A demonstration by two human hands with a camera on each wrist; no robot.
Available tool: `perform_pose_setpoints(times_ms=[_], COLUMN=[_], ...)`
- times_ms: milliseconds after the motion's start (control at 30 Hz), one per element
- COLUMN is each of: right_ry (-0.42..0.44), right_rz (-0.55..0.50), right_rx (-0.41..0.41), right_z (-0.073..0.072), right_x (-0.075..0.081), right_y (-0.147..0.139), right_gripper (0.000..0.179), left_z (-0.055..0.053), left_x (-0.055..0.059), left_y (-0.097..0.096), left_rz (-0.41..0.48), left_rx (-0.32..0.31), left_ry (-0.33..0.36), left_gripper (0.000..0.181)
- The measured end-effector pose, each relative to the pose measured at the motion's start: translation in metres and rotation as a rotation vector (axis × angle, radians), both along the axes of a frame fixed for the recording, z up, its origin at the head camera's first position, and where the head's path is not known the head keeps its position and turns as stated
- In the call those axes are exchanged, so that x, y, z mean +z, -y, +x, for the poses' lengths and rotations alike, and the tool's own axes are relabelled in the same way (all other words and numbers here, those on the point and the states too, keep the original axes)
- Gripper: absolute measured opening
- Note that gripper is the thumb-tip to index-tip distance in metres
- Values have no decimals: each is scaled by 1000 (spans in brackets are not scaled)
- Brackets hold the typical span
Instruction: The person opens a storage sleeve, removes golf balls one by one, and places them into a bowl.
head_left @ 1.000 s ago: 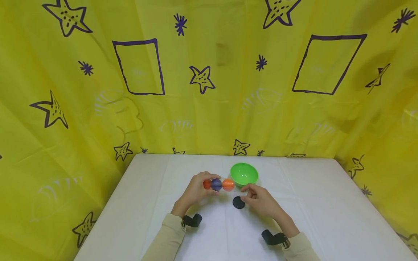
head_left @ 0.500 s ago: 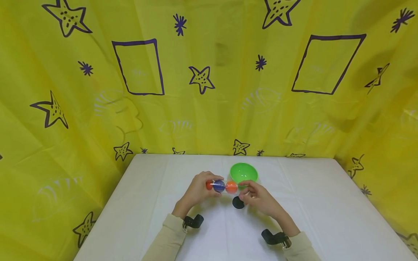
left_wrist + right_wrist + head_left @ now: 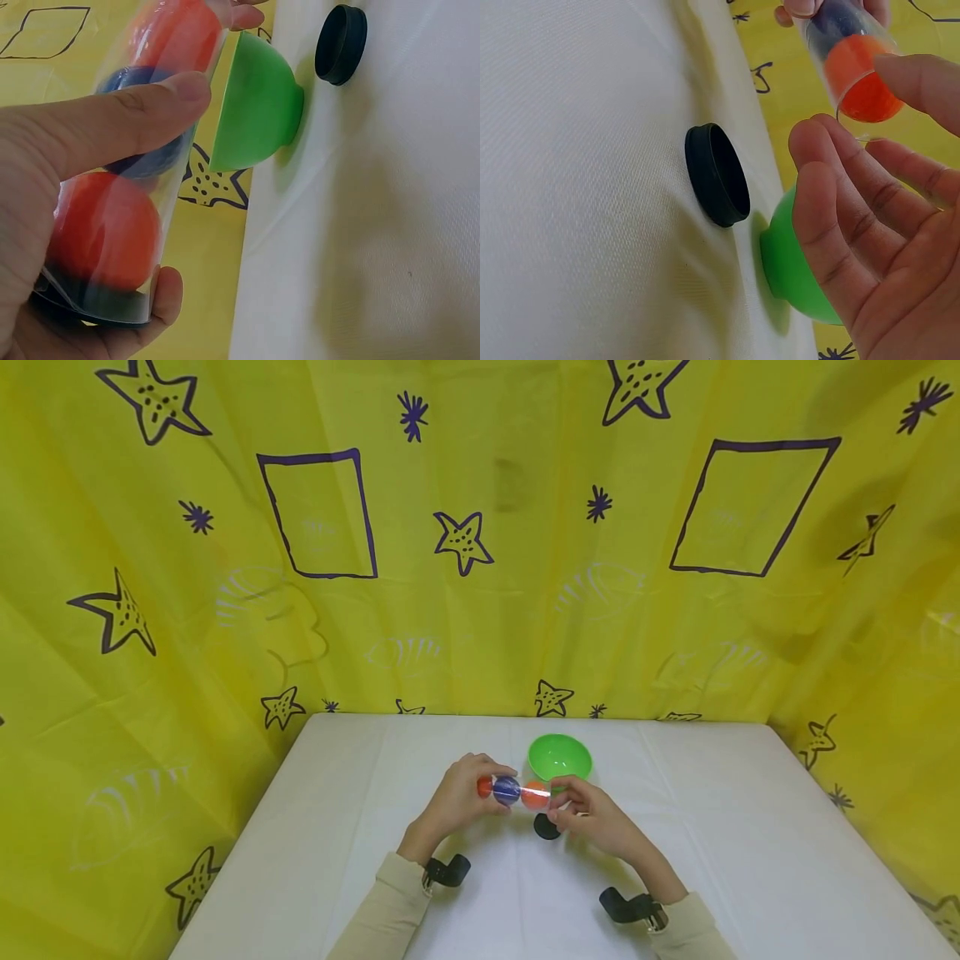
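Observation:
A clear plastic tube [image 3: 521, 792] with an orange-red ball [image 3: 105, 229], a dark blue ball [image 3: 507, 791] and an orange ball [image 3: 536, 795] in a row lies sideways above the table. My left hand [image 3: 467, 789] grips it near its left end, thumb across the blue ball; a dark cap [image 3: 97, 304] closes that end. My right hand [image 3: 592, 814] holds the uncapped right end, thumb on one side of the rim [image 3: 840, 112] and fingertips on the other. Below the right fingers a round black lid [image 3: 716, 174] lies on the table.
A green bowl [image 3: 560, 760] stands just behind the hands on the white-covered table [image 3: 360, 827]. Yellow curtains [image 3: 480, 627] with star drawings hang around the table's back and sides. A black camera mount sits on each wrist.
My left hand has moved the tube slightly right, bringing its uncapped end to my right fingers. The right fingers have come up to the rim. Lid and bowl have stayed put.

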State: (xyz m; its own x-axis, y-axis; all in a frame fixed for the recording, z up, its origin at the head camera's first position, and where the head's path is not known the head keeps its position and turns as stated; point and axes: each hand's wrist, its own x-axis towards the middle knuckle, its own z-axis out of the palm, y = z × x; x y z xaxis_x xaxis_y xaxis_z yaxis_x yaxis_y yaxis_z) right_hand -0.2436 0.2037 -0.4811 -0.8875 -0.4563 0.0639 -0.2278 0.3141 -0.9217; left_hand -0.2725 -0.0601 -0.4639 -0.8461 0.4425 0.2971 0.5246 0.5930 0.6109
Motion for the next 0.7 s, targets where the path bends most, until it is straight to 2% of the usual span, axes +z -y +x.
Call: perform_pose_setpoints(times_ms=[200, 333, 533, 700], right_ry=[13, 10, -9, -13], right_rz=[1, 30, 77, 80], right_rx=[-10, -43, -91, -106], right_z=[2, 2, 2, 1], right_x=[2, 3, 4, 6], right_y=[1, 1, -1, -1], right_gripper=[51, 51, 49, 49], left_z=[1, 0, -2, -4], left_x=[1, -1, -4, -8], left_y=[0, 1, 2, 3], left_rz=[-2, 25, 71, 91], left_rx=[7, 0, 2, -4], left_ry=[1, -5, 24, 14], left_gripper=[45, 45, 48, 50])
